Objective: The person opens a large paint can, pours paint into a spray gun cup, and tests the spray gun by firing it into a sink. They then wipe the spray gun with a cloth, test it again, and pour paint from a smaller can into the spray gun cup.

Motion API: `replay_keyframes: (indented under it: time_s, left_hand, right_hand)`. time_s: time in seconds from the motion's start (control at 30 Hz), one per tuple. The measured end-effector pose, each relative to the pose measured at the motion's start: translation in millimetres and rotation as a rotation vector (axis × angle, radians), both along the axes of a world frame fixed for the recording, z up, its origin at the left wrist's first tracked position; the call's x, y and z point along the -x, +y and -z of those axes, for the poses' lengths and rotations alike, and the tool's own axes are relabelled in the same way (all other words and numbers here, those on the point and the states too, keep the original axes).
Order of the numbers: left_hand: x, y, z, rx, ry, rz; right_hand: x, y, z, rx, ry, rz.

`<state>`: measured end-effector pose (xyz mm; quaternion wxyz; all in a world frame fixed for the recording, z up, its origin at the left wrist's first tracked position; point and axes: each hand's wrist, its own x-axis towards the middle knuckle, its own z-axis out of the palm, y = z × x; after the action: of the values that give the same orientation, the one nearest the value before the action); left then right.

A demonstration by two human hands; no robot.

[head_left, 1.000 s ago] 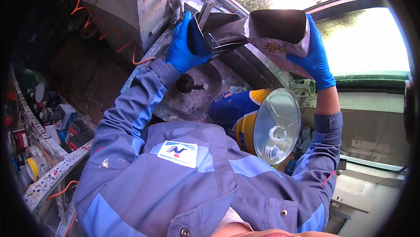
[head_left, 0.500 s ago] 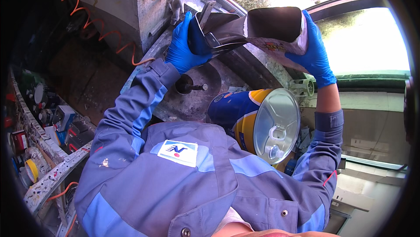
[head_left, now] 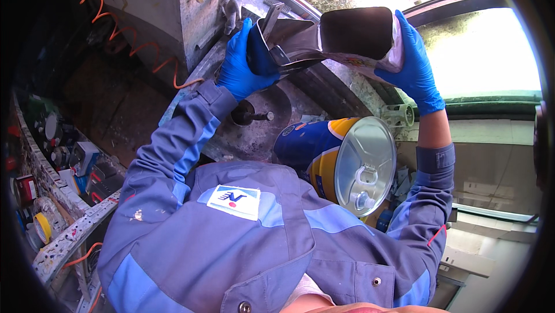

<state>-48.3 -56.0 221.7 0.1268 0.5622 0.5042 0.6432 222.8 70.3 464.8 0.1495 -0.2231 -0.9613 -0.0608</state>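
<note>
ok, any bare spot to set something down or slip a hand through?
Set-down: stained grey bench, something small, between left sleeve, dark rod and blue-yellow drum. Hand: possibly between drum and open container in the right hand; depth unclear. Crowded: paint-spattered rack far left, cluttered with cans.

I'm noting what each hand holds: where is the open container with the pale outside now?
In the head view's upper part, right of centre: the right hand holds the pale-sided container beside the other container in the left hand.
</note>
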Motion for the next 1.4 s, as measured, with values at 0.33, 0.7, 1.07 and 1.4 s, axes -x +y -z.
replay_keyframes:
  time_s: [0.33, 0.7, 1.07, 1.4]
  left_hand:
    - [1, 2, -2, -0.070, 0.118, -0.073]
    - [-5, -4, -6, 0.006, -0.012, 0.013]
    - [-5, -1, -7, -0.007, 0.055, -0.032]
    - [-6, -7, -16, 0.037, -0.040, 0.053]
  right_hand:
    - [2, -2, -6, -0.061, -0.008, -0.027]
    - [7, -5, -12, -0.165, -0.039, -0.085]
    - [10, -13, -20, -0.221, -0.071, -0.094]
    - [16, -20, -27, -0.251, -0.091, -0.075]
